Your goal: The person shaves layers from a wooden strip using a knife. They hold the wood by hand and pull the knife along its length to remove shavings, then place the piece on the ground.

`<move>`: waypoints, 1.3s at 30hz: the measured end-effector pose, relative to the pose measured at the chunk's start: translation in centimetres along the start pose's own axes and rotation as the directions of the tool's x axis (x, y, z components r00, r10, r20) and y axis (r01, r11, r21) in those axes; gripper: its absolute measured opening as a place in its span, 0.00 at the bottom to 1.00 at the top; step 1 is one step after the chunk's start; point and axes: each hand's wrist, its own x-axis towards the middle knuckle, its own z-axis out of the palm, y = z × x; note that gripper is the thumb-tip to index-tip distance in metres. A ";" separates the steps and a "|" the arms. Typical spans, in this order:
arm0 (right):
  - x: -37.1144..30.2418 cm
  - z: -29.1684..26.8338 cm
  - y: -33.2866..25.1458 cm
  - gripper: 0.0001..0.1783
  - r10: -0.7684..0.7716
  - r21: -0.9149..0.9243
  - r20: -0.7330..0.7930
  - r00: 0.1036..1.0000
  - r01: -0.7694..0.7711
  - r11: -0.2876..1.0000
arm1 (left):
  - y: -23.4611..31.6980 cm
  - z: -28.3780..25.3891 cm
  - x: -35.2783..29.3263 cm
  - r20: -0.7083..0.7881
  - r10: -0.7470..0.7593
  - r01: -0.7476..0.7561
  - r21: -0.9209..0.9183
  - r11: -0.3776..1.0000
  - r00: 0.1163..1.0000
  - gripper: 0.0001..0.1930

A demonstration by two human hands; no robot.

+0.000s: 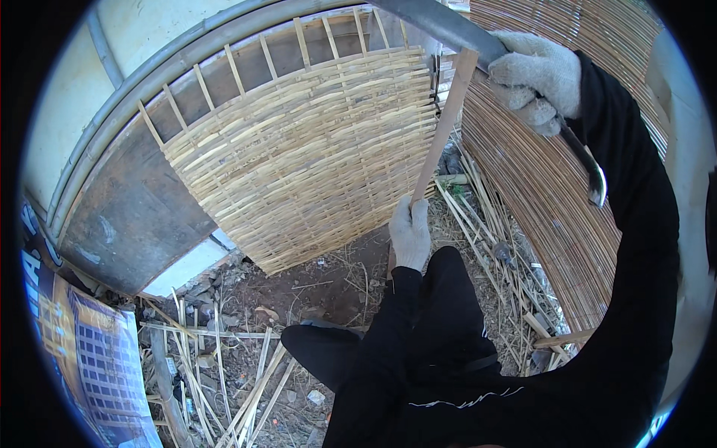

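Observation:
My right hand (539, 78), in a pale knit glove, is closed round the dark handle of a machete (448, 31). Its broad grey blade points up and left, and the handle ends in a shiny curved tip. Below it my left hand (410, 235), gloved too, grips a flat brown bamboo slat (446, 123) near its lower end. The slat stands tilted, its top end beside the blade; whether they touch I cannot tell. Left of the slat leans a woven bamboo panel (306, 153), with bare upright strips sticking out along its top edge.
A brown slatted screen (549, 194) stands to the right. Cut bamboo strips (258, 396) litter the ground at lower left, and more strips (478, 216) lie right of my knees. Behind the woven panel is a dark board (134, 224). A printed sheet (104, 366) hangs at far left.

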 end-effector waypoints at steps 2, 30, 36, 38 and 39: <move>0.5 -0.7 0.4 0.09 0.043 0.172 0.123 0.992 -0.064 0.983 | -0.1 -0.1 0.2 0.023 0.000 -0.001 0.047 0.999 1.000 0.14; 1.8 6.6 -1.0 0.12 -0.166 0.066 -0.029 0.986 0.168 0.984 | 18.5 -0.1 5.8 -0.072 0.392 -0.369 0.219 0.903 0.917 0.13; 2.5 6.8 -0.2 0.11 -0.185 0.216 0.063 0.981 0.168 0.962 | 17.2 1.8 6.1 -0.288 0.490 -0.461 0.165 0.872 0.823 0.12; 2.1 7.0 -0.4 0.11 -0.187 0.267 0.039 0.982 0.170 0.949 | 17.2 2.2 6.3 -0.329 0.492 -0.487 0.106 0.867 0.806 0.14; 2.2 7.0 -0.5 0.11 -0.189 0.270 0.042 0.981 0.171 0.948 | 17.1 2.3 6.4 -0.330 0.493 -0.486 0.110 0.867 0.805 0.14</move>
